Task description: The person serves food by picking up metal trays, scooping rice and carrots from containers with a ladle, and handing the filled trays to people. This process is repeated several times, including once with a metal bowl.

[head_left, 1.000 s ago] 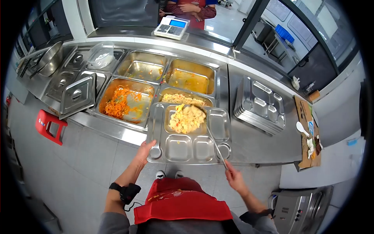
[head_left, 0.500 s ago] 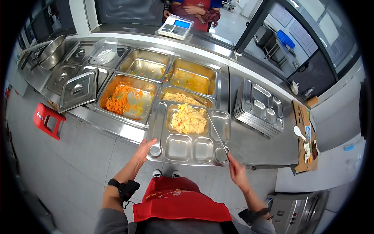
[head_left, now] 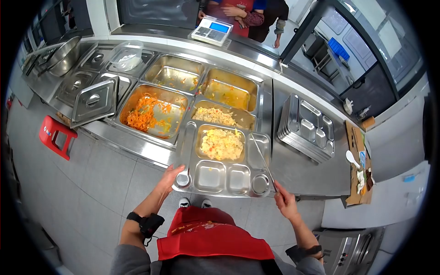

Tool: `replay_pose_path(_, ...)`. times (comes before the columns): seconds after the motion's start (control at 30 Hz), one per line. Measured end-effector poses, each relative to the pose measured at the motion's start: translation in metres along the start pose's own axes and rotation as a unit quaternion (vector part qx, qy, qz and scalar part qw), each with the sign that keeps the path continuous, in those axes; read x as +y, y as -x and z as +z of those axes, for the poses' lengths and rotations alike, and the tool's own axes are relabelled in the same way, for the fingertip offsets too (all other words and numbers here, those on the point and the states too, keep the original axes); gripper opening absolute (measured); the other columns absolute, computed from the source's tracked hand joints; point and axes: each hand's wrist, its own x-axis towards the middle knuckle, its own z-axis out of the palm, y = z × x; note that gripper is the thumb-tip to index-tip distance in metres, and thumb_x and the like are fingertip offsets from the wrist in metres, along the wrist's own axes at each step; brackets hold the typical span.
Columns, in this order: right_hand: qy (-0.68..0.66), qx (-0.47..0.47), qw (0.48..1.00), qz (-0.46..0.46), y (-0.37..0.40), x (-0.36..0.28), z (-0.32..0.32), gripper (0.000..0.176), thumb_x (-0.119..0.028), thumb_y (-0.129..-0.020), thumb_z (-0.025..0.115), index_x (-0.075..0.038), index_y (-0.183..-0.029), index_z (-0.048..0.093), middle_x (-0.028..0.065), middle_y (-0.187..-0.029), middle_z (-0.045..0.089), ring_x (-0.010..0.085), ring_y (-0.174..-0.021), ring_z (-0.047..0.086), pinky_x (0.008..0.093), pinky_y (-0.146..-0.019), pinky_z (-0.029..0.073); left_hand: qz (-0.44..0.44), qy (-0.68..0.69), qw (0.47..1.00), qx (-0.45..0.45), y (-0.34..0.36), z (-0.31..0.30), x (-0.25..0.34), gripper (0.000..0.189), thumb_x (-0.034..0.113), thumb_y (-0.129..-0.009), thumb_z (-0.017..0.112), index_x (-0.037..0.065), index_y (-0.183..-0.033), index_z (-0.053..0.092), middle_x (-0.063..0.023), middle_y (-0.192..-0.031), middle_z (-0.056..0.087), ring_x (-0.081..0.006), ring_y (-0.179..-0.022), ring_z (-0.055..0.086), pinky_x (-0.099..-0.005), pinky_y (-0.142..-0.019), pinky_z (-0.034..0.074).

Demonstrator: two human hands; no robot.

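My left hand (head_left: 171,176) grips the near left corner of a steel compartment tray (head_left: 188,137), level over the counter's front edge. Fried rice with bits of egg and carrot (head_left: 222,144) fills the tray's large compartment; the smaller compartments look nearly bare. In my right hand (head_left: 286,201) is a long-handled metal serving utensil (head_left: 262,157), its shaft slanting over the tray's right compartment. I cannot make out the shape of its head. Just behind the tray, a steel pan (head_left: 245,120) holds more fried rice (head_left: 213,115).
Shredded carrot (head_left: 144,114) lies in a pan at left, with two nearly emptied pans (head_left: 174,73) behind. Lids (head_left: 96,101), a stack of trays (head_left: 305,128), a scale (head_left: 211,30) and a red stool (head_left: 57,137) surround me. A person (head_left: 236,13) stands beyond the counter.
My right hand and the utensil have shifted right and slightly nearer me. Rice on the tray looks flatter and spread within its compartment. Another person's arm now shows beyond the window.
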Motion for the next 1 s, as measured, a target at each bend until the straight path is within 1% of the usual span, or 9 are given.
replay_pose_path(0.1, -0.098, -0.011, 0.995, 0.031, 0.003, 0.0, 0.003, 0.042, -0.007, -0.09, 0.044, -0.012, -0.132, 0.041, 0.0015, -0.066, 0.045, 0.0062, -0.048, 0.038, 0.0211, -0.045, 0.037, 0.01, 0.01, 1.0, 0.009, 0.005, -0.012, -0.004, 0.033, 0.016, -0.08, 0.066, 0.002, -0.107, 0.054, -0.0051, -0.088, 0.062, -0.0147, -0.076, 0.061, -0.0294, -0.067, 0.051)
replay_pose_path(0.2, -0.338, -0.031, 0.917, 0.209, 0.001, -0.022, 0.009, 0.043, -0.008, -0.091, 0.041, -0.015, -0.134, 0.039, 0.0025, -0.063, 0.042, 0.0061, -0.044, 0.031, 0.0203, -0.038, 0.029, 0.022, 0.02, 0.999, 0.024, 0.019, -0.024, -0.001, 0.032, 0.015, -0.08, 0.065, 0.001, -0.106, 0.054, -0.0059, -0.087, 0.062, -0.0148, -0.074, 0.062, -0.0289, -0.065, 0.052)
replay_pose_path(0.43, -0.522, -0.08, 0.828, 0.186, -0.052, -0.021, 0.005, 0.043, -0.008, -0.091, 0.039, -0.019, -0.133, 0.04, 0.0019, -0.063, 0.039, 0.0044, -0.042, 0.026, 0.0167, -0.034, 0.02, 0.054, -0.001, 0.989, 0.136, 0.081, -0.055, 0.02, 0.033, 0.016, -0.081, 0.062, -0.002, -0.107, 0.052, -0.0083, -0.088, 0.062, -0.0156, -0.074, 0.062, -0.029, -0.064, 0.053)
replay_pose_path(0.53, -0.519, -0.114, 0.824, 0.197, -0.09, -0.032, 0.017, 0.043, -0.008, -0.091, 0.038, -0.018, -0.133, 0.04, 0.0022, -0.063, 0.039, 0.0042, -0.042, 0.026, 0.0168, -0.034, 0.02, 0.064, -0.027, 0.971, 0.23, 0.117, -0.075, 0.025, 0.037, 0.018, -0.081, 0.062, -0.002, -0.109, 0.051, -0.0085, -0.092, 0.061, -0.0158, -0.078, 0.061, -0.0295, -0.067, 0.052)
replay_pose_path(0.57, -0.505, -0.143, 0.828, 0.199, -0.108, -0.037, 0.024, 0.042, -0.009, -0.092, 0.038, -0.019, -0.133, 0.04, 0.002, -0.063, 0.041, 0.0048, -0.042, 0.028, 0.0177, -0.034, 0.022, 0.061, -0.024, 0.976, 0.209, 0.127, -0.093, 0.02, 0.038, 0.019, -0.081, 0.062, -0.001, -0.11, 0.051, -0.0086, -0.096, 0.06, -0.0159, -0.082, 0.06, -0.0296, -0.068, 0.051)
replay_pose_path(0.67, -0.375, -0.183, 0.884, 0.208, -0.165, -0.086, 0.066, 0.041, -0.013, -0.092, 0.043, -0.017, -0.132, 0.04, 0.0012, -0.065, 0.041, 0.0053, -0.042, 0.031, 0.019, -0.034, 0.025, 0.07, 0.003, 0.948, 0.309, 0.164, -0.131, 0.003, 0.038, 0.018, -0.081, 0.061, -0.004, -0.11, 0.05, -0.0091, -0.094, 0.06, -0.0162, -0.078, 0.06, -0.0301, -0.065, 0.051)
replay_pose_path(0.77, -0.265, -0.262, 0.909, 0.184, -0.228, -0.101, 0.131, 0.044, -0.01, -0.091, 0.039, -0.014, -0.135, 0.036, 0.0009, -0.063, 0.044, 0.0069, -0.043, 0.034, 0.0211, -0.037, 0.029, 0.06, 0.005, 0.937, 0.344, 0.209, -0.142, 0.01, 0.043, 0.016, -0.082, 0.059, -0.003, -0.118, 0.044, -0.0111, -0.105, 0.056, -0.0194, -0.096, 0.055, -0.0318, -0.08, 0.047)
replay_pose_path(0.87, -0.182, -0.295, 0.926, 0.149, -0.273, -0.097, 0.205, 0.046, -0.009, -0.09, 0.039, -0.012, -0.135, 0.034, 0.0009, -0.064, 0.044, 0.0074, -0.044, 0.035, 0.0217, -0.038, 0.03, 0.127, 0.044, 0.917, 0.376, 0.227, -0.183, -0.012, 0.029, 0.015, -0.08, 0.06, -0.003, -0.103, 0.054, -0.0073, -0.086, 0.06, -0.0151, -0.073, 0.059, -0.0285, -0.062, 0.05)
replay_pose_path(1.0, -0.2, -0.308, 0.904, 0.218, -0.277, -0.138, 0.264, 0.048, -0.008, -0.09, 0.038, -0.012, -0.137, 0.029, 0.0019, -0.066, 0.044, 0.0074, -0.045, 0.035, 0.0217, -0.038, 0.029, 0.147, 0.072, 0.905, 0.392, 0.242, -0.201, -0.009, 0.03, 0.017, -0.08, 0.06, -0.002, -0.102, 0.054, -0.0062, -0.085, 0.06, -0.014, -0.073, 0.058, -0.0274, -0.062, 0.05)
